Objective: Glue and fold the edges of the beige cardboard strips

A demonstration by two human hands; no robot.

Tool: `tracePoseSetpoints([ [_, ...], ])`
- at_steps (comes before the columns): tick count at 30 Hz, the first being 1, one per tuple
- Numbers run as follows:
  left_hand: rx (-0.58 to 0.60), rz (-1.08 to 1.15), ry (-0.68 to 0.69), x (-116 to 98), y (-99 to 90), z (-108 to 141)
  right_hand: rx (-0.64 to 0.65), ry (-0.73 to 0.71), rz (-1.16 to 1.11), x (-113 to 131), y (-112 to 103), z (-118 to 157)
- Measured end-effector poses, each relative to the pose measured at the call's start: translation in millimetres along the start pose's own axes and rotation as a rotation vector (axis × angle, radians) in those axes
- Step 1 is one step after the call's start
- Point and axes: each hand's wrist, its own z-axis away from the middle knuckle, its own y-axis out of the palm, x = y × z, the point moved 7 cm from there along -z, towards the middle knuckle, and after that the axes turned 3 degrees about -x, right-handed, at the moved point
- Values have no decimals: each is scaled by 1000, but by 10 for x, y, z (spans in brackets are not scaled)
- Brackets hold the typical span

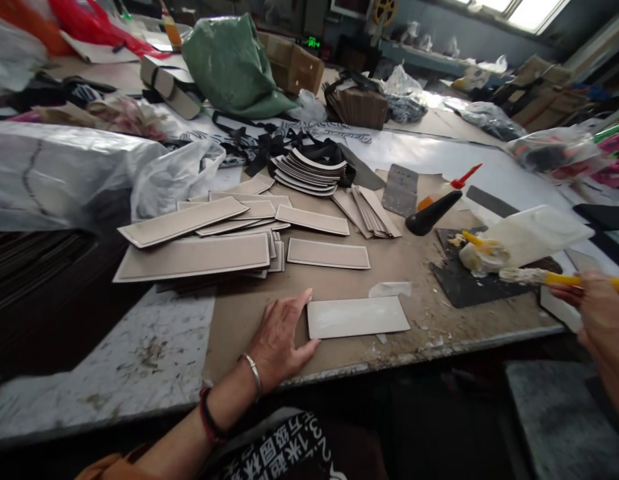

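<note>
My left hand (284,337) rests on the brown work board with thumb and fingers spread, touching the left end of a pale rectangular strip (358,317). That strip lies flat near the table's front edge and looks glossy. At the far right, my right hand (594,307) is closed around the yellow handle of a glue brush (562,279). The brush's bristles, caked with whitish stuff, point left. Just beyond them a white plastic bottle (529,233) lies on its side, its opening smeared with glue. Behind my left hand are piled beige strips (199,257) with dark edges.
A curved stack of strips (312,172) sits farther back. Right of it stand a black cone-shaped object (432,213) and a red nozzle (467,176). Clear plastic sheeting (74,173) covers the left side. A green bag (234,67) and cardboard box (292,63) are behind.
</note>
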Motion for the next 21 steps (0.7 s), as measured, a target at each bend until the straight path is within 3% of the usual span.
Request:
tracePoseSetpoints([
  [1,2,6,-3,2,-1,2,-38,80,-99,48,-42,148],
  [3,13,16,-9,6,0,2,-95,365,-547,146,-19,595],
  [4,18,20,-11,8,1,1,-23,393,-663,311,63,839],
  [5,22,23,-13,11,3,0,121,384,-740,519,184,1089],
  [8,25,24,-16,19,6,-2,367,357,-820,1012,449,1772],
  [11,17,20,-20,25,10,1,529,301,-864,1319,676,2192],
  [16,17,15,-19,30,18,6,599,197,-802,1478,868,2358],
  [21,15,10,-8,32,15,7,413,61,-640,1314,661,2125],
])
